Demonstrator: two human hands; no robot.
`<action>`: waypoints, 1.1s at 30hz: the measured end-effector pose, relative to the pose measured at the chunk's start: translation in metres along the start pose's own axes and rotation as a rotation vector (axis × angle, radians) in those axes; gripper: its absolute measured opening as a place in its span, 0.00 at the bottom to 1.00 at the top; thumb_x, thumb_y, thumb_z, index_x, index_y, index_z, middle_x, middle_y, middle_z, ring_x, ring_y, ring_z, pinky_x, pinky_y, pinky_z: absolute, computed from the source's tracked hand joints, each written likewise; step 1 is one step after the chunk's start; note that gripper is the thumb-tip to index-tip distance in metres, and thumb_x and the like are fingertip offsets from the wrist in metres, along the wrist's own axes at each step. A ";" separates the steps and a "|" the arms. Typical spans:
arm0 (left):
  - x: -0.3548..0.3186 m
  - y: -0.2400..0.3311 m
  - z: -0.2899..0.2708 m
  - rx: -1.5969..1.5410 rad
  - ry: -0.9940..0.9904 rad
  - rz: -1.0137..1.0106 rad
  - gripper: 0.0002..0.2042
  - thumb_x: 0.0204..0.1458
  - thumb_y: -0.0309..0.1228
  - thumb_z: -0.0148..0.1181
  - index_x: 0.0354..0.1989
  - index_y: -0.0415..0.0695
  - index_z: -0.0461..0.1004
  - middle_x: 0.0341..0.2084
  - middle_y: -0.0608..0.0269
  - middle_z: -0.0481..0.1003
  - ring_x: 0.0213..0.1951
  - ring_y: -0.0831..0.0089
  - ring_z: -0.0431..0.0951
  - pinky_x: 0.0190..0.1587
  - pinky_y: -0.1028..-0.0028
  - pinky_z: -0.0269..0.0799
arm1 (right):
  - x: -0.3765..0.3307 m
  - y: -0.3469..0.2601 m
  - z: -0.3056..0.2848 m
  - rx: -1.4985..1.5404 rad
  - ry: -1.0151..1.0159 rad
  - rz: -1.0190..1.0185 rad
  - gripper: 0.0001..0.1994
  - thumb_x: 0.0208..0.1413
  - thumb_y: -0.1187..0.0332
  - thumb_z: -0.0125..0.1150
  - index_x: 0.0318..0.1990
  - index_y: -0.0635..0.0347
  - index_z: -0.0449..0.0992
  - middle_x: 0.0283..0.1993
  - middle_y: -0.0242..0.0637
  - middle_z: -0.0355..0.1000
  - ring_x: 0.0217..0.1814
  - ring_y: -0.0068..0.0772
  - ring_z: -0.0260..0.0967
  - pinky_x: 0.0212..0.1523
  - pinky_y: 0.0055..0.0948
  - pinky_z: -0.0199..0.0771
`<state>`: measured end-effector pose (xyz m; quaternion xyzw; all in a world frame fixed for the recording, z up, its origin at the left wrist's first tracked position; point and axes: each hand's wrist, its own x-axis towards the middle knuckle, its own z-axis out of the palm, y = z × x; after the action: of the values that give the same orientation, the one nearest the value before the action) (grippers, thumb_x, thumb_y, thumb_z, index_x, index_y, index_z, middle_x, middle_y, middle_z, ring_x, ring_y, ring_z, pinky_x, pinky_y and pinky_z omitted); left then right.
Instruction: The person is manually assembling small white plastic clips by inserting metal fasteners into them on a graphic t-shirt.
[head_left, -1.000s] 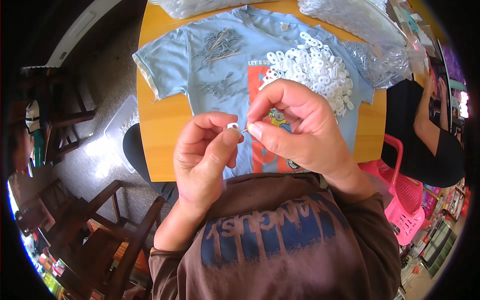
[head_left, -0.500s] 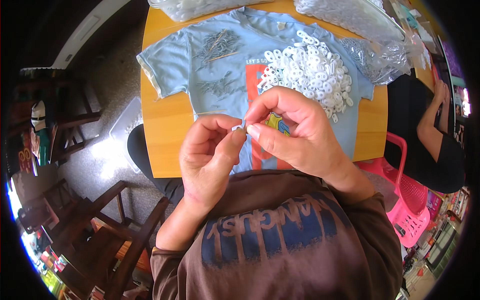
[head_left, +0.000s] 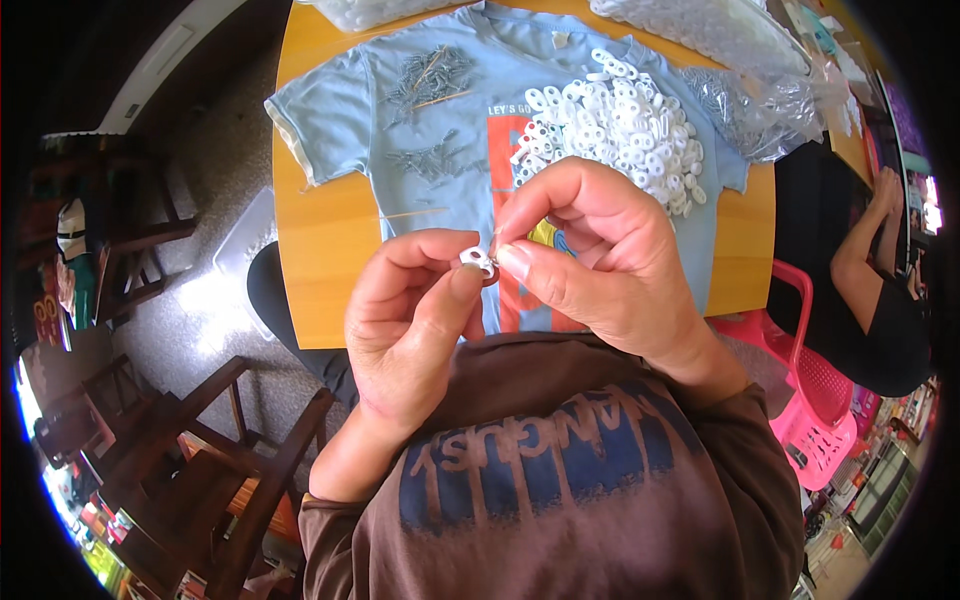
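My left hand (head_left: pixel 415 320) pinches a small white plastic clip (head_left: pixel 477 261) between thumb and fingers. My right hand (head_left: pixel 590 255) meets it from the right, its thumb and fingertips pressed against the clip, holding what looks like a thin metal pin. Both hands hover above a light blue T-shirt (head_left: pixel 360 110) spread on an orange table (head_left: pixel 320 270). On the shirt lie a heap of white clips (head_left: pixel 615 120) and a pile of thin metal pins (head_left: pixel 430 75).
Clear plastic bags (head_left: pixel 745 95) of parts lie at the table's far right. Another person (head_left: pixel 865 290) sits at the right beside a pink plastic chair (head_left: pixel 815 385). Dark wooden chairs (head_left: pixel 215 450) stand at the lower left.
Both hands have stayed together on the clip, with small finger shifts. The view has tilted slightly, so the table appears a bit lower.
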<state>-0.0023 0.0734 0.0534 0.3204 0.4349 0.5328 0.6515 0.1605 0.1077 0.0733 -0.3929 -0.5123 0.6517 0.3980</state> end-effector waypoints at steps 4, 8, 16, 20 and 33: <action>-0.001 0.003 -0.003 -0.046 -0.060 0.001 0.09 0.53 0.20 0.54 0.43 0.36 0.69 0.29 0.65 0.72 0.25 0.85 0.67 0.26 0.85 0.64 | 0.000 0.001 0.000 0.017 0.010 -0.023 0.07 0.50 0.80 0.55 0.37 0.65 0.69 0.36 0.33 0.66 0.40 0.18 0.64 0.43 0.19 0.65; 0.000 0.002 -0.004 -0.029 -0.062 0.014 0.10 0.52 0.20 0.54 0.43 0.36 0.68 0.29 0.65 0.72 0.25 0.86 0.67 0.26 0.86 0.64 | 0.002 0.002 0.001 -0.012 0.007 -0.107 0.07 0.49 0.80 0.55 0.37 0.65 0.69 0.36 0.33 0.67 0.39 0.19 0.64 0.43 0.20 0.65; -0.001 0.001 -0.007 -0.016 -0.063 0.022 0.10 0.52 0.20 0.55 0.43 0.36 0.68 0.29 0.66 0.72 0.25 0.86 0.66 0.27 0.87 0.63 | 0.000 0.003 -0.001 -0.266 -0.002 -0.227 0.07 0.48 0.81 0.56 0.36 0.65 0.70 0.35 0.35 0.68 0.37 0.23 0.66 0.43 0.23 0.65; -0.004 -0.003 -0.007 0.095 -0.061 0.116 0.10 0.52 0.19 0.55 0.43 0.36 0.69 0.29 0.68 0.72 0.26 0.87 0.66 0.28 0.87 0.62 | 0.003 0.004 -0.002 -0.503 0.001 -0.437 0.08 0.44 0.82 0.57 0.34 0.64 0.71 0.33 0.37 0.70 0.36 0.31 0.68 0.43 0.28 0.67; -0.006 -0.005 -0.006 0.161 -0.038 0.184 0.09 0.51 0.17 0.56 0.41 0.35 0.70 0.28 0.68 0.69 0.24 0.88 0.65 0.27 0.87 0.61 | 0.000 0.006 -0.003 -0.473 -0.029 -0.417 0.08 0.44 0.82 0.57 0.33 0.63 0.71 0.33 0.36 0.71 0.36 0.32 0.68 0.44 0.31 0.66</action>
<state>-0.0054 0.0666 0.0477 0.4200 0.4327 0.5476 0.5801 0.1622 0.1082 0.0671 -0.3517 -0.7247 0.4245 0.4134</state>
